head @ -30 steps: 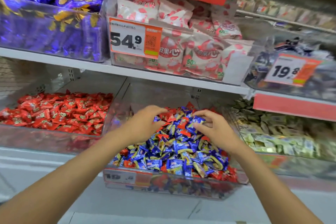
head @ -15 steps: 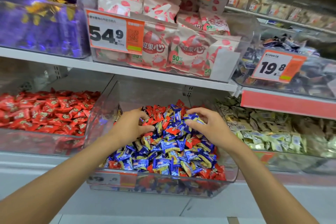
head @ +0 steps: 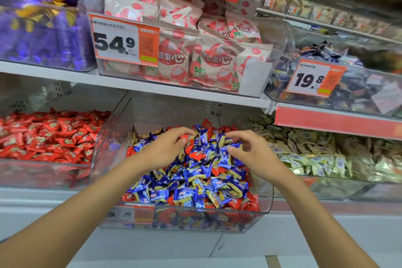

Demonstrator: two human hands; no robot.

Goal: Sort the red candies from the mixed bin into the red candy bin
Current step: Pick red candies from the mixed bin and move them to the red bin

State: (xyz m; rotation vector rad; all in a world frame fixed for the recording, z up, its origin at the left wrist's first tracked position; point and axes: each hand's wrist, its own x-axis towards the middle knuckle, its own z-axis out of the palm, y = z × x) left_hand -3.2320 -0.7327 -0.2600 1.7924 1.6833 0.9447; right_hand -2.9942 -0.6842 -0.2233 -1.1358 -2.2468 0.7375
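1. Curled over the far-left part of the candy heap, the left hand (head: pixel 167 150) has its thumb and forefinger close together. A red wrapper shows in the gap between them, but whether they pinch it cannot be told.
2. Over the far-right part of the heap, the right hand (head: pixel 253 154) has hooked fingers with the thumb held apart from them, and nothing is between.
3. Both hands reach into the clear plastic mixed bin (head: pixel 262 213). It is piled with blue-and-yellow wrapped candies (head: pixel 195 193), with red wrapped candies (head: pixel 196 155) scattered through them.
4. One red piece lies on top of the pile between the two hands, just nearer than the left fingertips. More red ones sit along the near wall and in the near corners.
5. The clear plastic red candy bin (head: pixel 43 172) stands just left of the mixed bin on the same lower shelf. It is filled with red wrappers and lies well to the left of the left hand.
6. A bin of pale wrapped candies (head: pixel 304 159) sits to the right.
7. On the upper shelf are purple foil bags (head: pixel 32 28), pink-and-white pouches (head: pixel 195 59) behind an orange-edged price tag reading 54.9 (head: pixel 121 41), and a second tag reading 19.8 (head: pixel 313 78).
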